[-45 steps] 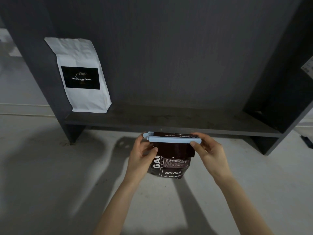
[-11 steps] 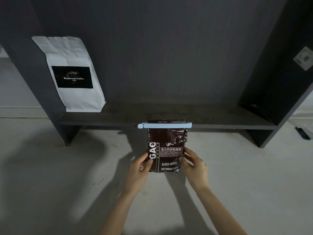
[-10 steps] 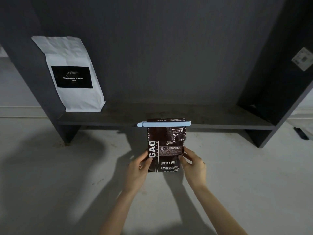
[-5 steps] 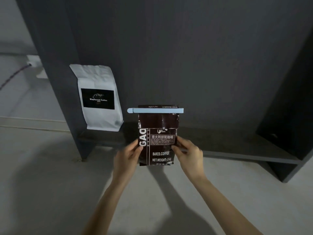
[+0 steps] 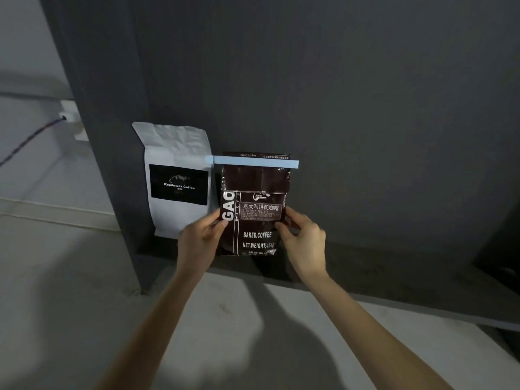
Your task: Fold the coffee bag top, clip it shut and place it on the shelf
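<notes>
- Coffee bag [image 5: 254, 215], dark and glossy, stands upright at the shelf [image 5: 380, 273], just right of the white bag [image 5: 177, 178]; whether its base rests on the board cannot be told.
- Blue clip [image 5: 251, 162] spans the folded top.
- Left hand [image 5: 201, 239] and right hand [image 5: 304, 239] each pinch a side edge at mid-height.
- Foil looks slippery and crinkly, the contents likely soft and fairly heavy; gripping low on both sides seems steadiest, not by the clip.
</notes>
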